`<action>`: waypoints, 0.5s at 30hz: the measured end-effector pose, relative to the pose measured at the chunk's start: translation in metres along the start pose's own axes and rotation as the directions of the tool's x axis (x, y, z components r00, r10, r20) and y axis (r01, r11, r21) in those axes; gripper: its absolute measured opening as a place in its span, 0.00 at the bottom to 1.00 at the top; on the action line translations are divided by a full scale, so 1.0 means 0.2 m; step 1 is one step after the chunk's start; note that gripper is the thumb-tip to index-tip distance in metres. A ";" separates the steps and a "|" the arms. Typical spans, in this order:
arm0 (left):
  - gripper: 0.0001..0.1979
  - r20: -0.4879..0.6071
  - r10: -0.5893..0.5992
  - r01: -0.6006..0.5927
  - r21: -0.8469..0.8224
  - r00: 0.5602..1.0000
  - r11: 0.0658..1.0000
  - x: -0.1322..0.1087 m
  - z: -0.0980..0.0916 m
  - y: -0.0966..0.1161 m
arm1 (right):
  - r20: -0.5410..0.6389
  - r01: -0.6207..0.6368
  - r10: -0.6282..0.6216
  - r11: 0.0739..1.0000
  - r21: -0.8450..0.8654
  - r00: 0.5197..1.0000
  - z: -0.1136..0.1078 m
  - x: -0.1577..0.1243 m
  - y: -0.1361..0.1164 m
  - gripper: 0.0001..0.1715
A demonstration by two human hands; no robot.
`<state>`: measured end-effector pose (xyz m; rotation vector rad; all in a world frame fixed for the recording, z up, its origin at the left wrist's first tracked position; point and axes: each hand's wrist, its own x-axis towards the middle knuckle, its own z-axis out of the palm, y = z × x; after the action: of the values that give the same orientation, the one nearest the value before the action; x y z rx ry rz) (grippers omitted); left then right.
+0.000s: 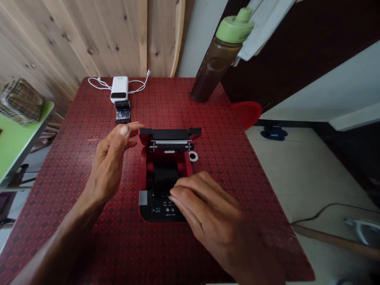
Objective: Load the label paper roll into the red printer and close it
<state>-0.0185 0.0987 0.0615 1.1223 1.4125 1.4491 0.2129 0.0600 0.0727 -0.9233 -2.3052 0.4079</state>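
A small red and black printer (145, 170) stands on the table with its lid (170, 133) raised, showing a roller and a metal rod. Something black and smooth, perhaps a roll (164, 174), fills the bay inside. Beside the lid's left corner is my left hand (111, 158), its fingers stretched out and the tips at the lid's edge. My right hand (208, 209) lies over the front right of the printer, fingers pressed together at the front rim of the bay. Whatever they pinch is hidden. A white ring with a black centre (193, 156) sits just right of the printer.
The table (89, 138) has a red patterned cover. Toward its far edge are a white power bank (120, 89) with a cable, a curled black strip (122, 113), and a tall brown bottle (215, 63) with a green cap. A red stool (247, 113) stands beyond the right edge.
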 end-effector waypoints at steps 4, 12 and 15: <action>0.12 0.051 0.019 -0.018 -0.009 0.999 1.000 -0.07 0.01 0.00 | -0.111 0.059 -0.081 0.980 -0.190 0.991 0.03 -0.06 -0.05 0.13; 0.30 0.142 -0.238 0.253 -0.097 0.961 0.963 -0.31 -0.02 -0.10 | -0.215 0.000 -0.056 0.967 -0.253 0.975 0.13 -0.12 -0.04 0.11; 0.29 0.208 -0.273 0.297 -0.094 0.939 0.950 -0.34 -0.03 -0.13 | -0.167 0.018 -0.055 0.977 -0.213 0.984 0.14 -0.11 -0.02 0.09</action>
<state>-0.0070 0.0336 0.0315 0.9089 1.2711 1.1716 0.2058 0.0402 0.0444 -0.9750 -2.2308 0.0644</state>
